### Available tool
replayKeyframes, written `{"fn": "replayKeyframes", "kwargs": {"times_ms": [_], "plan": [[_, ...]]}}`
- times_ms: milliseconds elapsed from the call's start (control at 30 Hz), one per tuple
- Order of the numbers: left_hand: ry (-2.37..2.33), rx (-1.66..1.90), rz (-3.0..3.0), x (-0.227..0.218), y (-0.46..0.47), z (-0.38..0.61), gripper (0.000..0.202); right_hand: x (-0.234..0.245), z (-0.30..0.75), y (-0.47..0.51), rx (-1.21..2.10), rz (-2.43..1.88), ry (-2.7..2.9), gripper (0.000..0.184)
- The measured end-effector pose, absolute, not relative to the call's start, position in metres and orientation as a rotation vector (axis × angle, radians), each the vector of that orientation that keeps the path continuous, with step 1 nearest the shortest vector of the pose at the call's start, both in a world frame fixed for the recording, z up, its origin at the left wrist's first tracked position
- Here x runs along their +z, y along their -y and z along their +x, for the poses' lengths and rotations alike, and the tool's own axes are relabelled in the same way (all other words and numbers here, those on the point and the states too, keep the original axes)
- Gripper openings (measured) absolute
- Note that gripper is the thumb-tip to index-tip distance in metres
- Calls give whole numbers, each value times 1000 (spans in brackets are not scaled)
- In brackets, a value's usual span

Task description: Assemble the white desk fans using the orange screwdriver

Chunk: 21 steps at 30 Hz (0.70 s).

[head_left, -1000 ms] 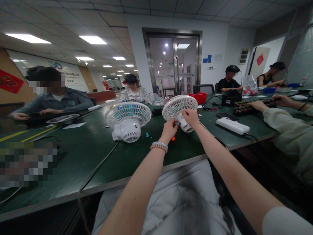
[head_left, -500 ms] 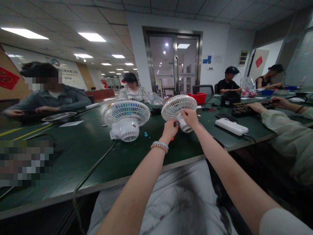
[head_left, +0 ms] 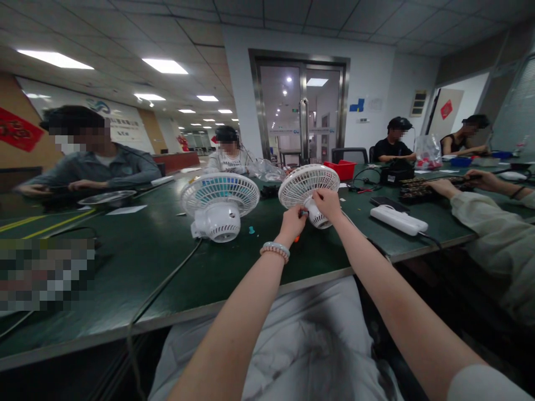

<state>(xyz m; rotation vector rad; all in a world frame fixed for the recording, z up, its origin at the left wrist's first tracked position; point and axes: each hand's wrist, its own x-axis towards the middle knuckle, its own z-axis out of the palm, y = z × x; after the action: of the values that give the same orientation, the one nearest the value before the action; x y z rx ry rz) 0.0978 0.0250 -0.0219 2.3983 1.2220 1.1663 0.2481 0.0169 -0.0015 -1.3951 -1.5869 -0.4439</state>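
Note:
Two white fans lie on the green table with their grilles facing away from me. At the right-hand fan [head_left: 308, 184], my left hand [head_left: 293, 221] is closed, its fingertips pinching a small bluish piece [head_left: 305, 213] against the side of the motor housing. My right hand [head_left: 328, 205] is closed on the back of that same housing, just under the grille; what lies beneath its fingertips is hidden. The left-hand fan [head_left: 219, 214] sits apart from both hands. Between the fans lies a small teal piece [head_left: 251, 229]. Partly behind my left wrist is an orange bit [head_left: 297, 238].
A cable [head_left: 167, 278] runs from the left-hand fan over the table edge [head_left: 200, 313]. To the right are a white power strip [head_left: 399, 220], a dark phone [head_left: 389, 204] and a co-worker's hands [head_left: 443, 187]. Behind stands a red bin [head_left: 340, 170]. Other people sit around the table.
The whole view has shifted slightly, so everything appears a little further right. Both hands keep the same places on the right-hand fan.

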Motion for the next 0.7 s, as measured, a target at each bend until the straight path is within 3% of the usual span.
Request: {"fn": "replayKeyframes", "kwargs": {"times_ms": [700], "plan": [[-1323, 1091, 2443, -20, -25, 102, 21, 1, 235, 5, -414, -1441, 1821, 17]]}}
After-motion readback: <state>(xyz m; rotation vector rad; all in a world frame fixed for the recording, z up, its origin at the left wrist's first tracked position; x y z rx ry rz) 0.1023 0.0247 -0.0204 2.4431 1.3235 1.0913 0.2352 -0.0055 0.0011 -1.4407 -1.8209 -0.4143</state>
